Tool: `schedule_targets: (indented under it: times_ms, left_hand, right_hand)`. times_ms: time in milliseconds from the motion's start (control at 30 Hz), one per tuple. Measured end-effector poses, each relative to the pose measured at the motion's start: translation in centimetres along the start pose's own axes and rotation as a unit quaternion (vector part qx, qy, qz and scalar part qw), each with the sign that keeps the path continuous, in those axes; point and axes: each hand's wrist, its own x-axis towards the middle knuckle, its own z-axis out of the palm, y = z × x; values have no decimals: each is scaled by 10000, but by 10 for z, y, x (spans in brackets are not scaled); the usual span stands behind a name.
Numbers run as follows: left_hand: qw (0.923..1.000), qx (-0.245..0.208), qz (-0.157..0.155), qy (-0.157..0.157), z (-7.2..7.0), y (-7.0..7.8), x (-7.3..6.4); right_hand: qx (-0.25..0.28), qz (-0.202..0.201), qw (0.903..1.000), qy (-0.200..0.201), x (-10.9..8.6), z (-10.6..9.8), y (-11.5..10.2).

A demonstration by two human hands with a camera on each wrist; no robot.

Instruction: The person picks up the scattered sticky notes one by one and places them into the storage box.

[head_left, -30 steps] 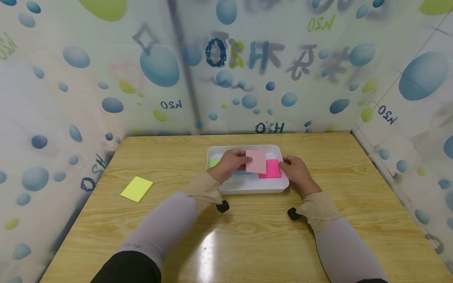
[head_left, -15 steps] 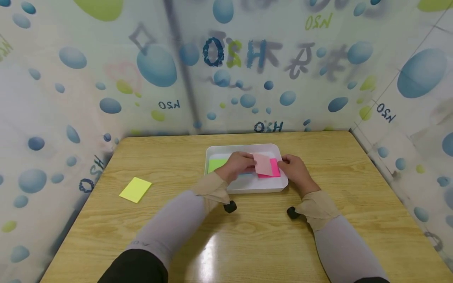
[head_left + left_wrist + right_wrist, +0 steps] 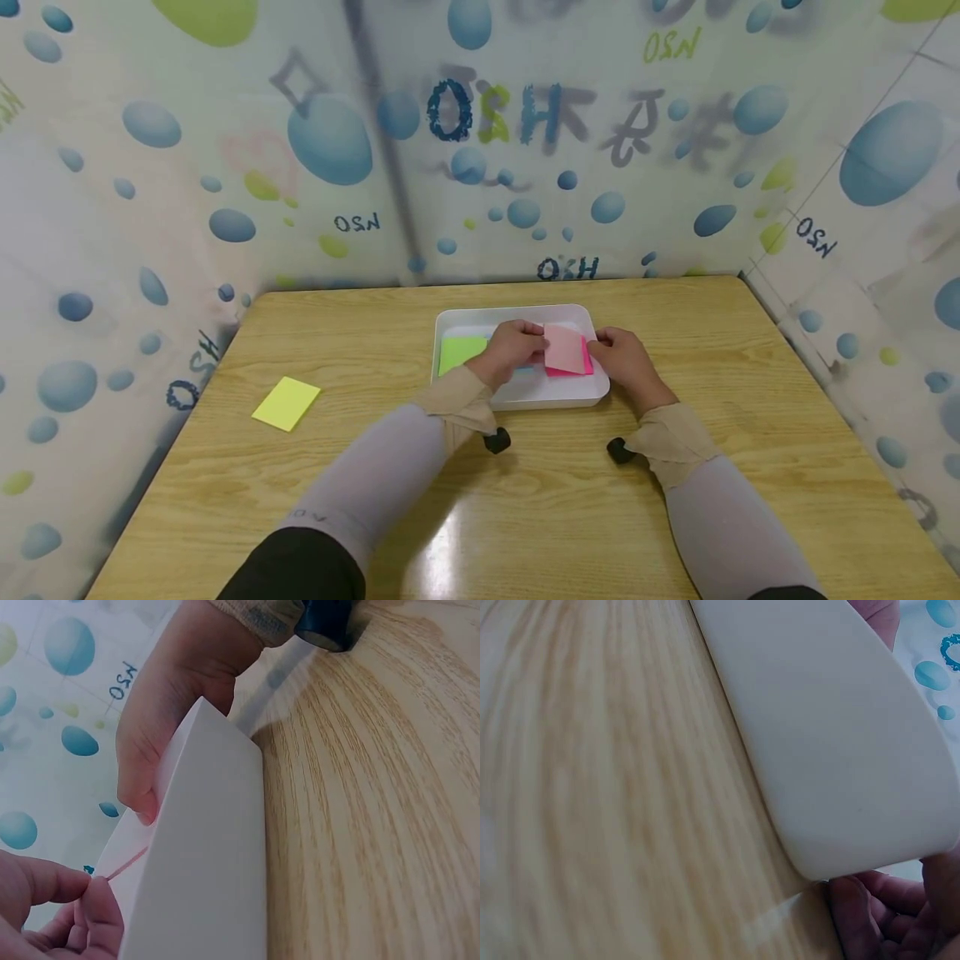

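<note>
My left hand (image 3: 508,350) pinches a light pink sticky note pad (image 3: 562,348) by its left edge, between thumb and fingers. The pad hangs low over a hot pink sticky note pad (image 3: 588,360) at the right end of a white tray (image 3: 547,400), covering most of it. My right hand (image 3: 632,365) grips the tray's right rim; in the left wrist view its thumb (image 3: 145,817) reaches over that rim. A green sticky note pad (image 3: 461,353) lies at the tray's left end. Between them, a blue pad (image 3: 528,368) shows only as a sliver behind my left hand.
A yellow sticky note pad (image 3: 287,403) lies by itself on the wooden table (image 3: 570,508), left of the tray. A wall sheet (image 3: 315,258) with printed drops rises behind the table's back edge. Each wrist wears a small black device (image 3: 497,440) on a tan wrap.
My left hand has carried the light pink pad right and lowered it over the hot pink pad, uncovering more of the green pad. My right hand has kept its hold on the tray.
</note>
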Motion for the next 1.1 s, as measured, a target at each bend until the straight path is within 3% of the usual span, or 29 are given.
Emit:
schedule_targets:
  times_ms: [267,700,1100]
  left_hand:
    - [9999,52,-102,13,0,1,-3]
    - [9998,204,11,-56,-1,1,-6]
    - [9952,954,177,153,-22,2,-2]
  right_hand:
    - [-13,-157,9998,81,-1,1,-1]
    - [48,-188,9998,68,-1,1,0]
    - [76,-171,9998,59,0,1,1]
